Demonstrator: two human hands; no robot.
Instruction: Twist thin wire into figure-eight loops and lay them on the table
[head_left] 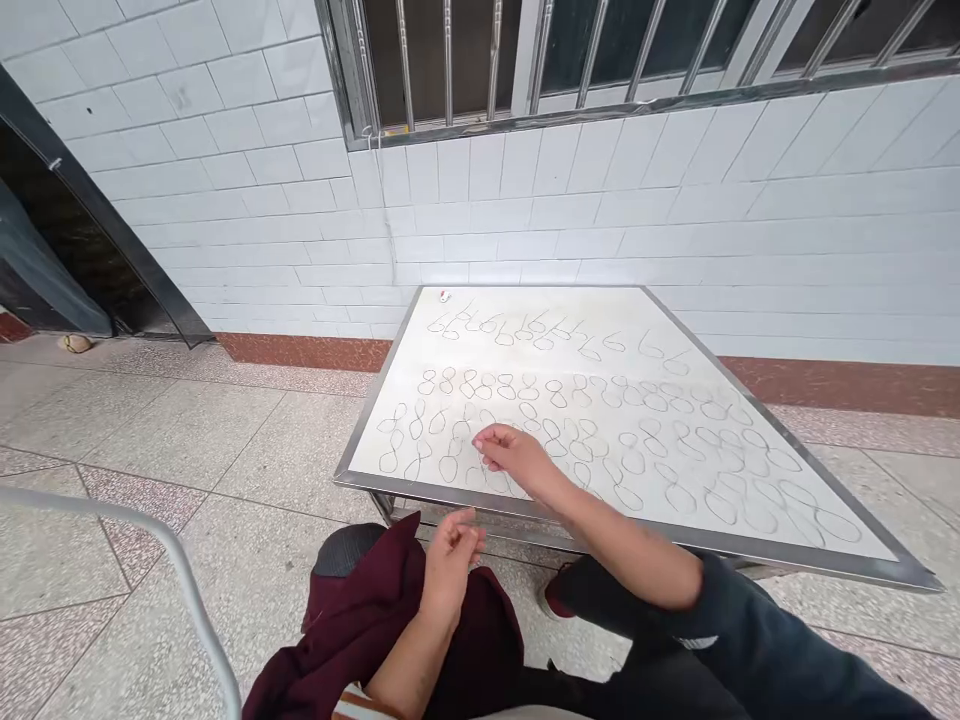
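Observation:
My right hand (514, 455) reaches over the front of the white-topped table (450, 495), its thumb and fingertips pinched together; anything between them is too thin to make out. Below the table's front edge, above my lap, my left hand (450, 560) is held with its fingers curled in, and what they hold, if anything, does not show. Rows of thin dark figure-eight loops (555, 390) cover the tabletop. Farther back are looser loops with loose tails (589, 350). A small white and red item (445, 296) lies at the far left corner.
Behind the table stands a white tiled wall (487, 215) with a barred window (585, 50) above. A dark doorway (75, 220) is at the left. A grey curved metal tube (180, 565) stands at lower left. Dark red cloth (360, 620) lies over my lap.

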